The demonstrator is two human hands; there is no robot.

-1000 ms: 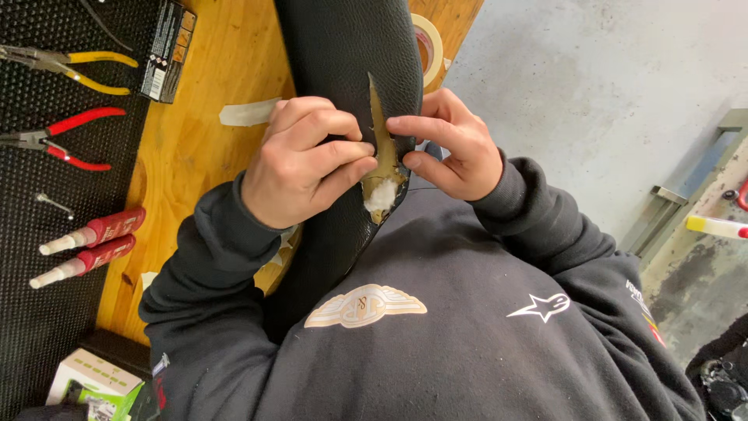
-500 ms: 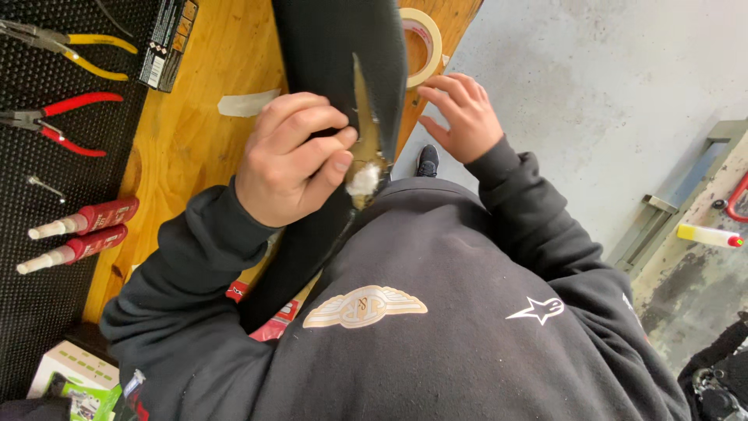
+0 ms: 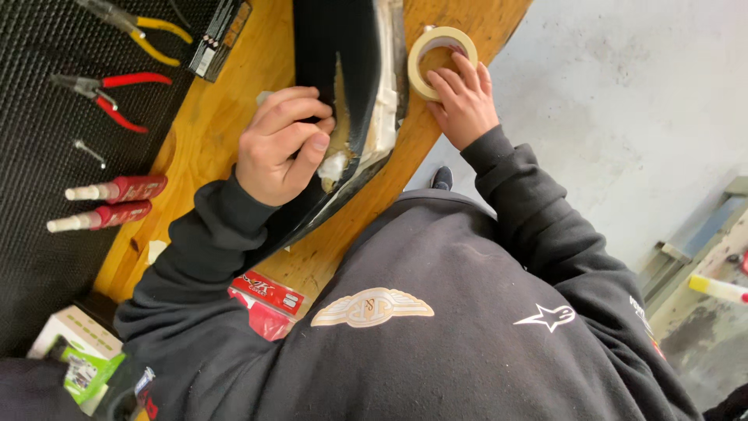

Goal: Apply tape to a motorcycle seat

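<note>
- Black and glossy, the curved panel (image 3: 343, 93) lies on the wooden bench (image 3: 210, 140) at upper centre of the frame.
- Half a second ago our right hand (image 3: 463, 97) hovered near the panel; now it rests flat on the roll of masking tape (image 3: 438, 58) at upper right, fingers loosely spread, not closed round it.
- Our left hand (image 3: 280, 144) stays curled on the panel, thumb pinning the pale torn patch (image 3: 336, 165).
- We judge taping comes next.
</note>
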